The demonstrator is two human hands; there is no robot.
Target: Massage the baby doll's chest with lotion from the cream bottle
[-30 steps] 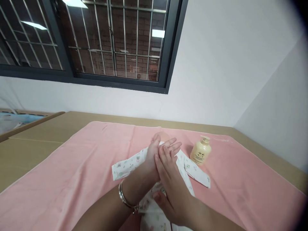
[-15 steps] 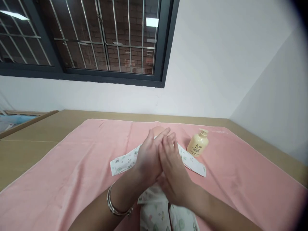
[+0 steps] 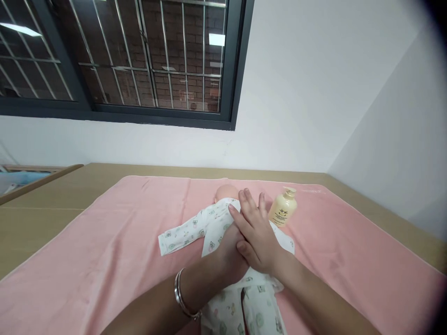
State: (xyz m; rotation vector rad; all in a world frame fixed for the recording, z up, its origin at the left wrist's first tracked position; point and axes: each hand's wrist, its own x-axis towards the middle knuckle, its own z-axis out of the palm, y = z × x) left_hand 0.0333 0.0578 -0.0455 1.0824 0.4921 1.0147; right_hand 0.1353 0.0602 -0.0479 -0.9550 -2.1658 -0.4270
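Hands lowered from mid-air rubbing onto doll's chest.
Right hand [image 3: 258, 235] flat and released over left hand [image 3: 228, 258], grasping nothing; doll [image 3: 223, 223] mid-towel [image 3: 104, 260], lotion bottle [image 3: 282, 213] beside, toward far right corner.

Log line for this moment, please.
left hand: under right, on doll's torso | right hand: flat on doll | lotion bottle: upright beside, untouched | pink towel: underneath

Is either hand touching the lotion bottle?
No: the bottle stands apart on the pink towel, while both hands rest on the doll.
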